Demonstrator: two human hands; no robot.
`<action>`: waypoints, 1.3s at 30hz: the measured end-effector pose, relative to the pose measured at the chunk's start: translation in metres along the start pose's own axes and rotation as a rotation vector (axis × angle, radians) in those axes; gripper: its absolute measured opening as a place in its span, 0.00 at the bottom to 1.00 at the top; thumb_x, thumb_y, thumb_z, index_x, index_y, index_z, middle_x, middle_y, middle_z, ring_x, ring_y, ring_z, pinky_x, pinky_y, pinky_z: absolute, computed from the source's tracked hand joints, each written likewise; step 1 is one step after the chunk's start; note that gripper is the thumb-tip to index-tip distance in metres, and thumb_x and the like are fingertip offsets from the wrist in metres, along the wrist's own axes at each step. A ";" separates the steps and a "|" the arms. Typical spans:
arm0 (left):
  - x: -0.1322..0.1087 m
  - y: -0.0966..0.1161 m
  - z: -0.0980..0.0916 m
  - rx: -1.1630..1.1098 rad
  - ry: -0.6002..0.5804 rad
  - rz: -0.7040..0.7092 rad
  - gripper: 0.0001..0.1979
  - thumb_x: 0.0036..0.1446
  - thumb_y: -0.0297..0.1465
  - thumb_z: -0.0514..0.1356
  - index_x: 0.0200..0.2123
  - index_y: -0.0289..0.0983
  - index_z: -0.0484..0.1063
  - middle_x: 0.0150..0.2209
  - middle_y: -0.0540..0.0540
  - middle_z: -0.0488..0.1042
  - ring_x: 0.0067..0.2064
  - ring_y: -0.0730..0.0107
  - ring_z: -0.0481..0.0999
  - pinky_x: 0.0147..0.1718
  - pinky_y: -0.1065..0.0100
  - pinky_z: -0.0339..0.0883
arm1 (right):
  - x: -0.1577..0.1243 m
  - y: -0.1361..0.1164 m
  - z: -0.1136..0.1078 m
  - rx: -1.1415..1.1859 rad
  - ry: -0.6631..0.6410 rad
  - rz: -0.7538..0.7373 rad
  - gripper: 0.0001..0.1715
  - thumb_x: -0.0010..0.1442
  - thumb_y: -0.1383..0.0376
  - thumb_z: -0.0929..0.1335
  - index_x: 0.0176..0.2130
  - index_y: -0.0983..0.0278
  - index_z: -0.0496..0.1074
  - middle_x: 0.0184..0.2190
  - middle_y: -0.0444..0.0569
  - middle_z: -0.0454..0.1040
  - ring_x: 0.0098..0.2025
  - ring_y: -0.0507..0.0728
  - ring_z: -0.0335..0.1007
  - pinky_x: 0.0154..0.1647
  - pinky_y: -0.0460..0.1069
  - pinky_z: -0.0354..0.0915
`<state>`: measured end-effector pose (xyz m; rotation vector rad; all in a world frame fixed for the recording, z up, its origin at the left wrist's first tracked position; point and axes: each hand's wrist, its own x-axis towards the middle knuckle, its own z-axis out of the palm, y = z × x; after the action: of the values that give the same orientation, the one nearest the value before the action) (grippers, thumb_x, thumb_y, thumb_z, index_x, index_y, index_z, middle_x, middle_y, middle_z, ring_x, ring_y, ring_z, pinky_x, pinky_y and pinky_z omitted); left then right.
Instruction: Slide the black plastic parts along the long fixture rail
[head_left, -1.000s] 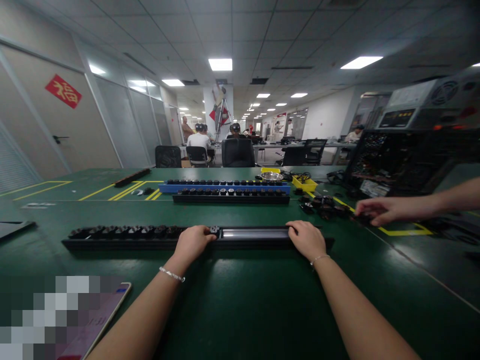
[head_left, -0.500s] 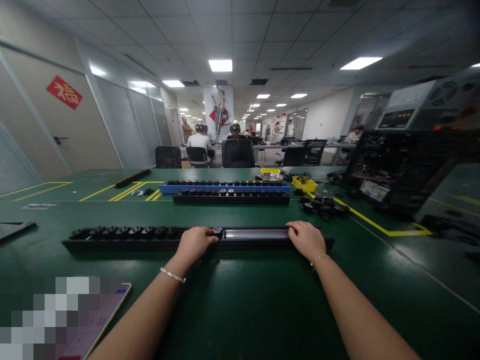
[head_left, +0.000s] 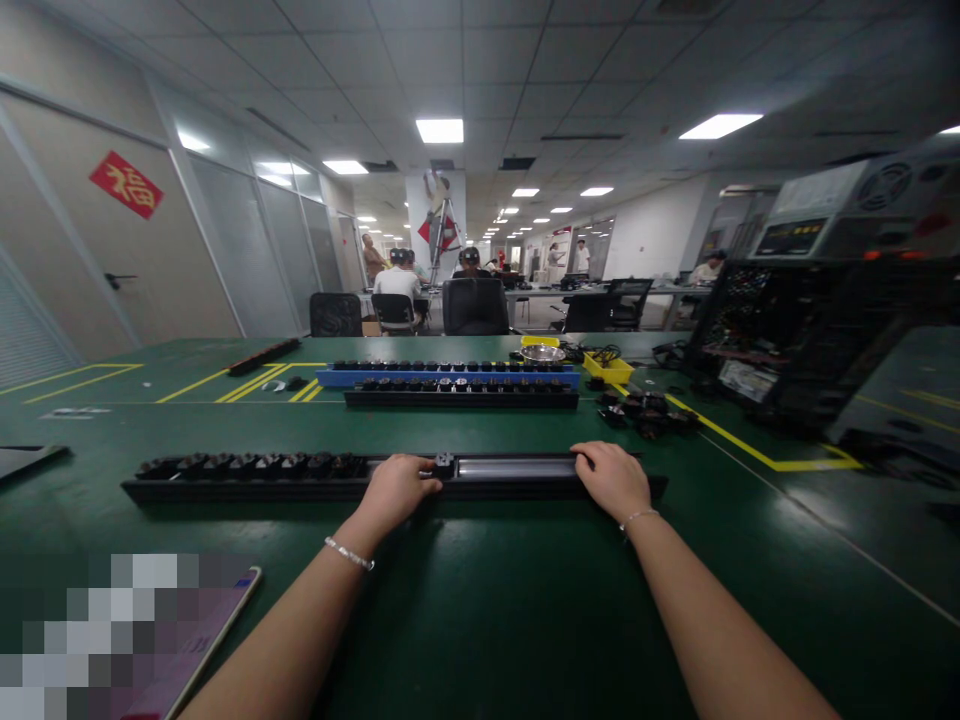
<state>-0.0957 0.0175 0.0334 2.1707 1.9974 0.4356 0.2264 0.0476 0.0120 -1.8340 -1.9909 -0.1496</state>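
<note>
A long black track rail point(head_left: 517, 490) lies across the table before me, with a bare silvery channel showing along its right part. Several small black modules point(head_left: 270, 464) are seated in its left half. My left hand point(head_left: 396, 492) is closed at the rail's middle, its thumb and fingertips against one small black module point(head_left: 445, 464) in the channel. Part of that module and the rail behind the hand are hidden. Toward the rail's right end, my right hand point(head_left: 613, 478) is closed over the rail, with bent fingers on its far edge.
Farther back lie a blue rail point(head_left: 330, 378) and another black rail point(head_left: 465, 399), both filled with modules. A pile of black parts point(head_left: 649, 412), a yellow tray point(head_left: 609, 368) and an open computer case point(head_left: 750, 330) are on the right. A phone point(head_left: 217, 630) lies front left.
My left hand has slid slightly right along the rail, and the small black module has shifted right with it. My right hand has stayed in place.
</note>
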 end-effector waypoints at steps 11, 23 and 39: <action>0.000 -0.001 0.006 -0.026 0.005 0.015 0.19 0.51 0.36 0.59 0.48 0.42 0.72 0.48 0.44 0.72 0.53 0.62 0.67 0.52 0.67 0.58 | -0.001 -0.001 -0.002 0.007 -0.007 -0.001 0.20 0.57 0.63 0.57 0.42 0.60 0.74 0.44 0.47 0.74 0.47 0.56 0.65 0.47 0.51 0.58; -0.003 0.006 0.012 -0.016 0.037 0.089 0.19 0.54 0.37 0.56 0.49 0.42 0.71 0.49 0.43 0.71 0.54 0.63 0.65 0.54 0.64 0.56 | -0.001 0.000 0.000 -0.015 0.012 -0.009 0.20 0.57 0.62 0.57 0.41 0.60 0.74 0.44 0.46 0.74 0.46 0.56 0.66 0.47 0.51 0.58; -0.007 0.009 0.023 -0.095 0.091 0.271 0.18 0.55 0.35 0.57 0.49 0.42 0.71 0.46 0.45 0.73 0.49 0.65 0.67 0.52 0.65 0.58 | 0.000 -0.001 -0.002 -0.003 -0.005 -0.008 0.20 0.57 0.63 0.57 0.42 0.59 0.74 0.44 0.46 0.74 0.46 0.56 0.65 0.47 0.51 0.58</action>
<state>-0.0805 0.0112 0.0137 2.4091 1.6883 0.6624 0.2260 0.0465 0.0138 -1.8306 -2.0029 -0.1502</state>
